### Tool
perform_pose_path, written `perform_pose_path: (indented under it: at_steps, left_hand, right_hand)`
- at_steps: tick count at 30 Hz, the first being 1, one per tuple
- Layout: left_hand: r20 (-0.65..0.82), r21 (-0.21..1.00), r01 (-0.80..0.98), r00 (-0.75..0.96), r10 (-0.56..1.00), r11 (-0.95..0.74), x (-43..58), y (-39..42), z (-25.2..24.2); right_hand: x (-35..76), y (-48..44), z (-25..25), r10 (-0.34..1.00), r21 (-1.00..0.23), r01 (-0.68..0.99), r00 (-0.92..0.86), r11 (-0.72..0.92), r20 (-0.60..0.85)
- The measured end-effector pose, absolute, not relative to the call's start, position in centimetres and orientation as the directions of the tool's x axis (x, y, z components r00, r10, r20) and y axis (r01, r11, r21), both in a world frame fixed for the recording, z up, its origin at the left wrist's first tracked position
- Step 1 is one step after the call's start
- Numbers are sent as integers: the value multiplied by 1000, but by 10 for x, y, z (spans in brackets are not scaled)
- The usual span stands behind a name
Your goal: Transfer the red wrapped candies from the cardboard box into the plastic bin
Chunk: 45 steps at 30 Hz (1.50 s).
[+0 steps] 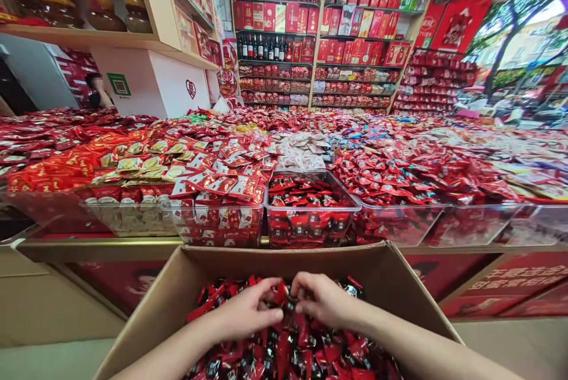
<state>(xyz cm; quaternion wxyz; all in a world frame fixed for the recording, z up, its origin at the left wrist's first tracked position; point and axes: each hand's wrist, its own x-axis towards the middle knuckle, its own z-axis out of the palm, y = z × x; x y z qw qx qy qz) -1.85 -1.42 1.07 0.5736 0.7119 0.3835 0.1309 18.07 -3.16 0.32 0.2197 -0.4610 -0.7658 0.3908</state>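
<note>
A brown cardboard box (177, 285) stands open right in front of me, filled with small red-and-black wrapped candies (288, 350). Both of my hands are down inside it, meeting at the middle of the heap. My left hand (246, 312) has its fingers curled around a bunch of the candies. My right hand (322, 298) is curled the same way, its fingertips closed on candies next to the left hand. Just beyond the box a clear plastic bin (310, 205) holds the same red-and-black candies and is partly filled.
A long display counter carries several clear bins (217, 214) heaped with red and gold wrapped sweets. Shelves of red gift boxes and bottles (310, 36) line the back wall. A person (95, 91) stands at the far left behind a white counter. A wooden ledge (97, 242) fronts the bins.
</note>
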Motion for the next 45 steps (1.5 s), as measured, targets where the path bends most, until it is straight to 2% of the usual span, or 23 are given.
perform_pose_path:
  at_steps: [3, 5, 7, 12, 16, 18, 22, 24, 26, 29, 31, 33, 36, 39, 42, 45]
  left_hand:
    - [-280, 957, 235, 607, 744, 169, -10, -14, 19]
    - [-273, 962, 187, 561, 782, 201, -8, -14, 23]
    - [-257, 966, 172, 520, 814, 195, -8, -15, 26]
    - [-250, 967, 164, 454, 855, 196, -9, -21, 32]
    - [-268, 963, 155, 496, 826, 220, -8, -23, 35]
    - [-232, 972, 160, 513, 826, 174, -9, -22, 37]
    - [-174, 980, 169, 482, 859, 104, -11, -23, 43]
    - [-219, 974, 164, 502, 836, 157, -11, -24, 46]
    - [-297, 955, 186, 529, 795, 233, -10, -26, 45]
    - [-441, 897, 239, 517, 734, 370, -10, -26, 39]
    - [-507, 859, 230, 500, 702, 457, -9, -24, 34]
    - [-512, 854, 197, 487, 708, 482, -10, -23, 31]
    - [-424, 903, 158, 469, 775, 399, -12, -22, 33]
    - [-309, 950, 130, 500, 809, 283, -14, -23, 37]
    - [-264, 962, 93, 548, 794, 256, -13, -25, 37]
    - [-263, 964, 124, 545, 796, 234, -13, -25, 34]
  right_hand:
    - [178, -30, 11, 915, -950, 296, -401, 101, -28]
    - [176, -34, 10, 908, -983, 181, -406, -26, -99]
    - [173, -38, 8, 893, -982, 163, -419, -101, -161]
    - [166, -44, 9, 905, -968, 232, -385, -94, -180]
    - [162, -46, 8, 919, -966, 241, -354, -91, -175]
    - [159, -47, 5, 922, -978, 193, -360, -77, -143]
    - [153, -50, 6, 873, -992, -6, -476, -123, -106]
    - [151, -51, 12, 884, -997, 51, -460, -62, -78]
    - [151, -50, 18, 913, -971, 229, -408, 70, -30]
    - [155, -49, 20, 917, -844, 475, -396, 251, 49]
    - [158, -47, 17, 895, -778, 534, -440, 332, 80]
    - [161, -46, 15, 870, -786, 512, -489, 348, 66]
    - [161, -46, 15, 848, -889, 393, -530, 236, -9]
    - [157, -46, 13, 861, -979, 194, -506, 67, -42]
    - [154, -44, 2, 876, -991, 34, -463, -130, -131]
    - [154, -43, -11, 852, -973, 2, -482, -232, -204]
